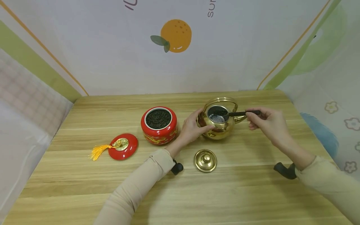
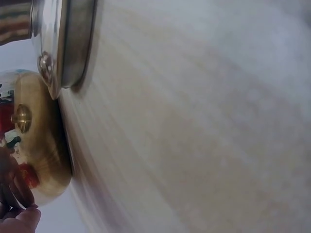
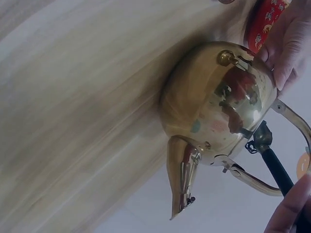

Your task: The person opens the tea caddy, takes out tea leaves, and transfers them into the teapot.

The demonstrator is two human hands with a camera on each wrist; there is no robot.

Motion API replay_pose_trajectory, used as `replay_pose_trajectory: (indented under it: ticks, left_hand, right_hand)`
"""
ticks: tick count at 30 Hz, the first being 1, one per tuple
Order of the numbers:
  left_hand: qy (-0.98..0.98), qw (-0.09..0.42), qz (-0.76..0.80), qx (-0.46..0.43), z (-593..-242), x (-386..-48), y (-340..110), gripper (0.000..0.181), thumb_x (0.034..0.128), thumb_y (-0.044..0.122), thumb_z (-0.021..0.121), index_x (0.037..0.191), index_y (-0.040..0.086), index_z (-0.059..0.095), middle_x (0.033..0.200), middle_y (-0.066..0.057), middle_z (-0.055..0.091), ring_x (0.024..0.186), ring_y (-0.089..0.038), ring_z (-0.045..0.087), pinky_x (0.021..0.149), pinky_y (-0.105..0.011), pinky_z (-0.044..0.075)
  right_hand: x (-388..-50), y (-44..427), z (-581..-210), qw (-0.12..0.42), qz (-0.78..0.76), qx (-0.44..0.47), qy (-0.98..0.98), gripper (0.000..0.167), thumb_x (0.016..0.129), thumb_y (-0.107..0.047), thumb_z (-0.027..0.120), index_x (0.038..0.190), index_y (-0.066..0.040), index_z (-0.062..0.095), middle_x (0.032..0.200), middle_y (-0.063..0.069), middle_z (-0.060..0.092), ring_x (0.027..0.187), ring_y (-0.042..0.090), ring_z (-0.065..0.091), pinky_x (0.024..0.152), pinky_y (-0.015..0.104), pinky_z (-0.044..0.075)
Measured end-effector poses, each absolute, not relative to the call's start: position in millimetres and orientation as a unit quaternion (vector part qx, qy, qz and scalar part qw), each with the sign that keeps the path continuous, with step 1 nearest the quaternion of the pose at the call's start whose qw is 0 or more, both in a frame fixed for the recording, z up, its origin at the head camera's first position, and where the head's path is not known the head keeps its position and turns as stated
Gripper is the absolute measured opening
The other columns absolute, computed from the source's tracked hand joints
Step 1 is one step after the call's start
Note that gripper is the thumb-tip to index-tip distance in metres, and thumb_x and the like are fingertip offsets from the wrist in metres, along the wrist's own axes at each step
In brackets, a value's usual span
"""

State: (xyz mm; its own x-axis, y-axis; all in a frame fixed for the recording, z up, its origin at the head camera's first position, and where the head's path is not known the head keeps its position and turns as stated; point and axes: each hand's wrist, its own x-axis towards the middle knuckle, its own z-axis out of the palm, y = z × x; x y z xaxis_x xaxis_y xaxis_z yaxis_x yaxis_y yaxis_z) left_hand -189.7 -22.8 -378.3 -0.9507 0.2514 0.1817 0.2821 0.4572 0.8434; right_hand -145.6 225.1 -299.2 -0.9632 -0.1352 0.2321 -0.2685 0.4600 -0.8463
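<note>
A golden teapot (image 1: 217, 134) stands on the table, its perforated metal strainer (image 1: 216, 118) showing in the uncovered mouth. My left hand (image 1: 194, 126) holds the pot's left side, thumb along the front. Pinched between my right thumb and fingers is the black handle of a tea spoon (image 1: 239, 114); the right hand (image 1: 267, 122) is right of the pot. In the right wrist view the spoon's bowl (image 3: 263, 135) is at the pot's rim, with dark leaf bits by it. Dark tea leaves (image 1: 158, 118) fill a red jar (image 1: 160, 139) left of the pot.
The golden teapot lid (image 1: 206, 160) lies in front of the pot. A round red jar lid (image 1: 132, 147) with a yellow tassel (image 1: 99, 151) lies at the left. The pot's arched handle (image 1: 222, 99) stands over its mouth, and its spout (image 3: 181, 174) points right. Behind is a printed cloth (image 1: 118, 62).
</note>
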Motion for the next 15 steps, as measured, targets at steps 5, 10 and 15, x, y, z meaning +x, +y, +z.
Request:
replay_pose_trajectory:
  ticks: [5, 10, 15]
  left_hand:
    - [-0.854, 0.011, -0.497, -0.154, -377.1, -189.7, -22.4, 0.077, 0.0755, 0.034, 0.079, 0.141, 0.015, 0.043, 0.138, -0.005, 0.050, 0.130, -0.020, 0.044, 0.108, -0.035, 0.035]
    - [-0.855, 0.008, -0.497, -0.149, -375.7, -189.0, -22.6, 0.077, 0.0754, 0.034, 0.079, 0.141, 0.016, 0.042, 0.139, -0.004, 0.050, 0.130, -0.019, 0.043, 0.109, -0.036, 0.034]
    - [-0.854, 0.009, -0.498, -0.150, -375.8, -188.7, -23.2, 0.077, 0.0755, 0.032, 0.079, 0.141, 0.015, 0.043, 0.139, -0.004, 0.050, 0.130, -0.019, 0.044, 0.109, -0.035, 0.035]
  right_hand:
    - [-148.4, 223.5, -296.9, 0.081, 0.501, 0.122, -0.853, 0.026, 0.091, -0.009, 0.060, 0.108, 0.012, 0.062, 0.071, -0.013, 0.065, 0.057, 0.006, 0.065, 0.055, 0.021, 0.055]
    - [-150.1, 221.7, -295.3, 0.089, 0.507, 0.117, -0.849, 0.017, 0.091, -0.011, 0.061, 0.103, 0.000, 0.065, 0.071, -0.012, 0.066, 0.057, 0.006, 0.064, 0.055, 0.020, 0.055]
    - [-150.2, 220.6, -294.7, 0.096, 0.531, 0.109, -0.835, 0.009, 0.091, -0.011, 0.062, 0.098, -0.008, 0.066, 0.072, -0.010, 0.067, 0.057, 0.005, 0.063, 0.055, 0.020, 0.055]
